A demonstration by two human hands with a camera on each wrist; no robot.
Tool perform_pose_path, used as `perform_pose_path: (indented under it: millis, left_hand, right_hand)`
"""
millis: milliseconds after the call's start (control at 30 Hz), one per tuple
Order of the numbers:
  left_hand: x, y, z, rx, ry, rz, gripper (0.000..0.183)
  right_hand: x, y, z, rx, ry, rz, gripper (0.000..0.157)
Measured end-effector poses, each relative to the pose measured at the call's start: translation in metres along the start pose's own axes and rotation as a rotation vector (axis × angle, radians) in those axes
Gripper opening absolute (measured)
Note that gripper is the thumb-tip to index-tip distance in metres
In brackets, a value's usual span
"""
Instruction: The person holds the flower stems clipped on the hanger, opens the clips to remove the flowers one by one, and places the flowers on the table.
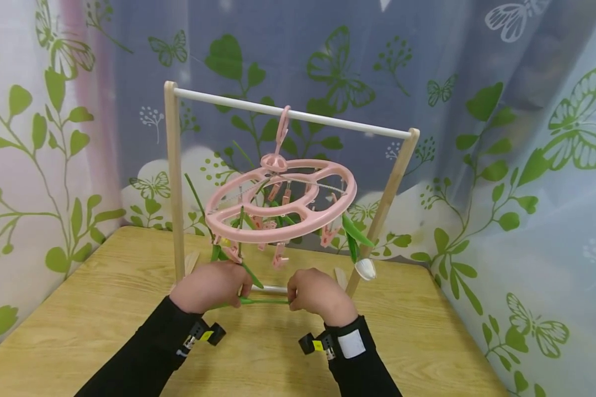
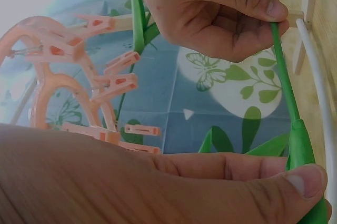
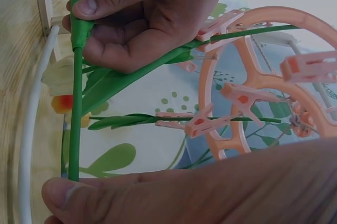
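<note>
Between my two hands a green artificial flower stem (image 1: 265, 301) lies nearly level, low in front of the rack. My left hand (image 1: 213, 284) pinches its thicker leafy part (image 2: 301, 142) between thumb and fingers. The thin end is pinched by my right hand (image 1: 320, 295). This stem's flower head is hidden. Just above and behind the hands hangs a round pink clip hanger (image 1: 278, 234), with several pink clothespins (image 3: 202, 124) under it. Other green stems hang clipped from it. A white tulip (image 1: 365, 269) hangs head down at its right side.
The hanger hooks over the white top bar (image 1: 218, 101) of a wooden-legged rack (image 1: 175, 182). A white lower bar (image 3: 30, 124) runs close behind the hands. The wood-grain table (image 1: 412, 336) spreads below, with a leaf-patterned curtain (image 1: 427, 110) around its back and sides.
</note>
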State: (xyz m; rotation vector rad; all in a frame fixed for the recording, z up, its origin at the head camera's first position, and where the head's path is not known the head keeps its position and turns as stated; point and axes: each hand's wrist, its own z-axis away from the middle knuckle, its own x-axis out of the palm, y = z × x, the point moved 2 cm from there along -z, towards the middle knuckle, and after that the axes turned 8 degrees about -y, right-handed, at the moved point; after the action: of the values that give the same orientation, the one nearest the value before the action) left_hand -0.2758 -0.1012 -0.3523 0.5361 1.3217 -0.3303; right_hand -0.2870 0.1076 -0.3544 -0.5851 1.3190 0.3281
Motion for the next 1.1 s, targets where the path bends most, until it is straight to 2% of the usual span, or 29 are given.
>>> perform_pose_path:
  millis: [267, 533, 867, 1100]
  left_hand:
    - [0.010, -0.004, -0.006, -0.061, -0.110, 0.089, 0.017]
    - [0.014, -0.006, -0.011, -0.048, -0.090, 0.085, 0.018]
    - [0.017, -0.007, -0.013, -0.048, -0.120, 0.058, 0.016]
    - [0.018, -0.008, -0.017, -0.002, -0.136, 0.061, 0.017]
  right_hand:
    - [0.009, 0.002, -0.008, 0.014, -0.063, -0.029, 0.016]
    - [0.012, 0.004, -0.010, -0.005, -0.068, -0.015, 0.017]
    - [0.017, 0.006, -0.013, -0.014, -0.090, 0.009, 0.015]
    - [0.020, 0.009, -0.018, -0.009, -0.101, 0.014, 0.016]
